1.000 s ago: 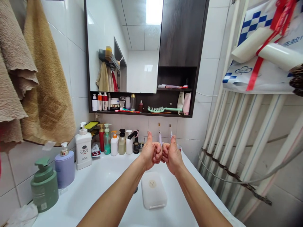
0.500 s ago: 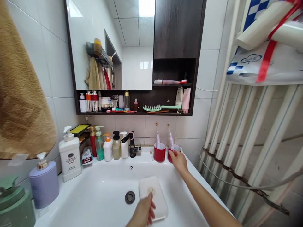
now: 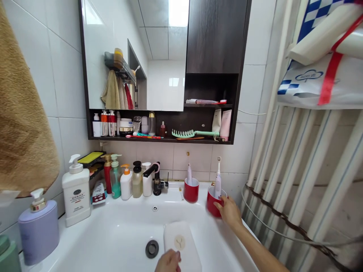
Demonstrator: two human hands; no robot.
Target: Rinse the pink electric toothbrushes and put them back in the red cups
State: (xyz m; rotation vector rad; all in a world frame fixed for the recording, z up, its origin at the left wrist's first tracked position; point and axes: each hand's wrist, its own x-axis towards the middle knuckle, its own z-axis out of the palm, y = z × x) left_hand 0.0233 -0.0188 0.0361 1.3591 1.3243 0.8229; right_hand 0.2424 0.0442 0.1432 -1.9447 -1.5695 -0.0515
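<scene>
My right hand is closed around a red cup at the basin's back right rim. Upright in that cup stands a pale lilac electric toothbrush, leaning slightly. A second red cup, holding a similar toothbrush, stands on the rim to the left. Low in the view, my left hand has its fingers curled, with nothing visible in them. It is in front of a pale flat rounded object with a round mark, lying in the white basin; whether they touch, I cannot tell.
A black faucet rises behind the basin. Several pump bottles line the back left rim, with a large white bottle nearer. Above hangs a mirror cabinet with toiletries. Pipes run along the right.
My right hand has moved the right red cup toward me and to the right, away from the other cup, with its toothbrush inside. My left hand appears lower, and the view has shifted slightly.
</scene>
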